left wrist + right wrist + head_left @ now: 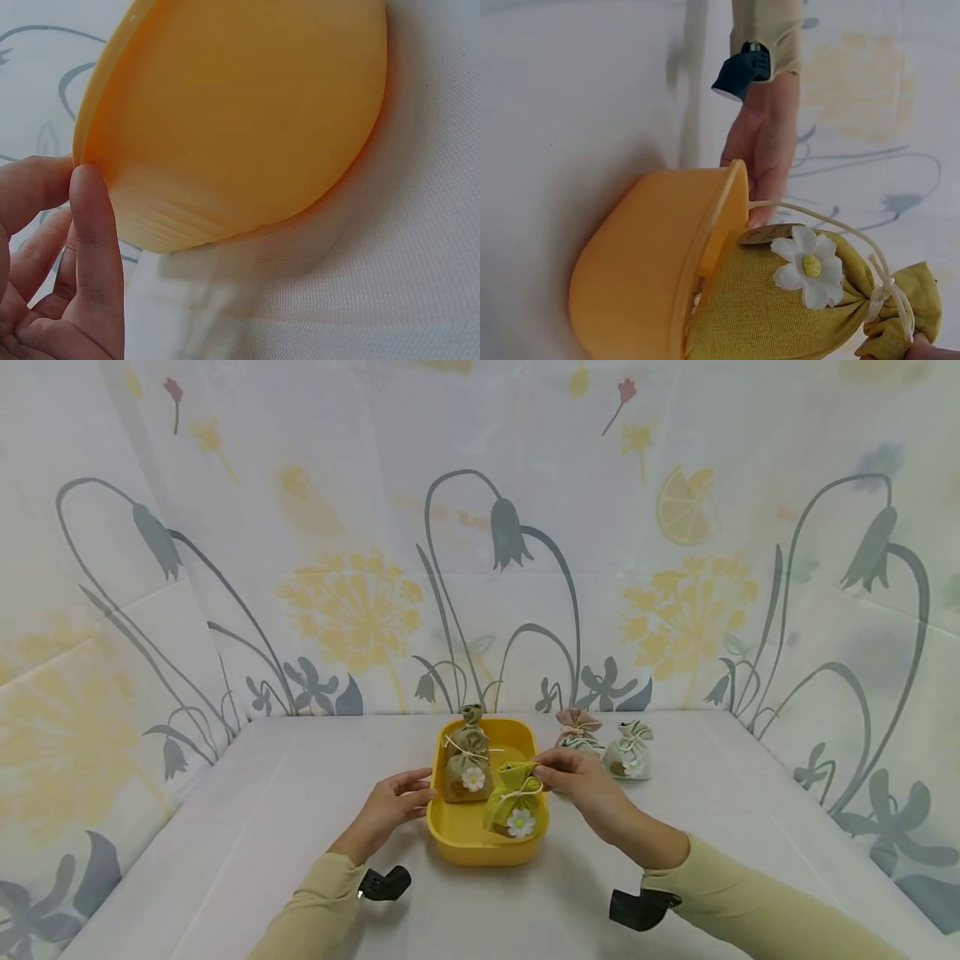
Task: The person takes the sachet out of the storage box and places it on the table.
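Note:
My right hand (588, 785) pinches the gathered neck of a yellow-green drawstring pouch (516, 802) with a white flower on its front. The pouch hangs upright at the right side of a yellow plastic tub (487, 855), its lower part inside the rim. At the tub's left side, my left hand (392, 806) grips the rim between thumb and fingers, as the left wrist view shows on the tub wall (240, 112). An olive-brown pouch (467, 758), also with a white flower, leans inside the tub. In the right wrist view, only fingertips (928, 351) of the right hand show.
Behind the right hand stand a pink pouch (576, 724) and a pale grey-green pouch (630, 756) with a white flower. Another pale pouch (583, 746) is partly hidden there. A flower-printed cloth (480, 593) hangs behind the white table (315, 777).

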The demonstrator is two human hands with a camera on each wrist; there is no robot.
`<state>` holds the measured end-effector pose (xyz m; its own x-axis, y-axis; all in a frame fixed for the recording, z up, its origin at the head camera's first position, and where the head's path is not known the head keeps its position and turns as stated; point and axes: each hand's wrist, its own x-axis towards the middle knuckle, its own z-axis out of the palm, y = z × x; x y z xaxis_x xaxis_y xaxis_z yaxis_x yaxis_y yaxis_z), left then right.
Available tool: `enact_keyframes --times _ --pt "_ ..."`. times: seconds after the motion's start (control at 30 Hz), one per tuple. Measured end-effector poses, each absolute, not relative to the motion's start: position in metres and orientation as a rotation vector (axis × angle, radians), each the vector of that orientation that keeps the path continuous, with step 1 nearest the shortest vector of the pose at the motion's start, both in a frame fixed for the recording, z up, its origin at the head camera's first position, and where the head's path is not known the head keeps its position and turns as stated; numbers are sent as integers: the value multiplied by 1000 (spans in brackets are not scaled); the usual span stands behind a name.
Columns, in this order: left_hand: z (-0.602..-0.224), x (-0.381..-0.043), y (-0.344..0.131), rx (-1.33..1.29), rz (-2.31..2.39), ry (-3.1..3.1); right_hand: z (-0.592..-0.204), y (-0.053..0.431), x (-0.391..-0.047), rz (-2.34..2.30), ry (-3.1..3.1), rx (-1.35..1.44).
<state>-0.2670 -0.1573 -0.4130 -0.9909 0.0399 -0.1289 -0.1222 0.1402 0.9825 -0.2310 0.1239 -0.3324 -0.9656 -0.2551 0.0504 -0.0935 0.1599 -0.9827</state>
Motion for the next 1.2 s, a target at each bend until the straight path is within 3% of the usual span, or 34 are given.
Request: enact_keyframes --times 0.33,1.2 --pt "-413 -267 -159 -81 1990 2281 -320 140 -218 -1938 2332 -372" --pt "-416 -268 -160 -51 1991 2267 -339 200 -223 -1912 2507 -286"
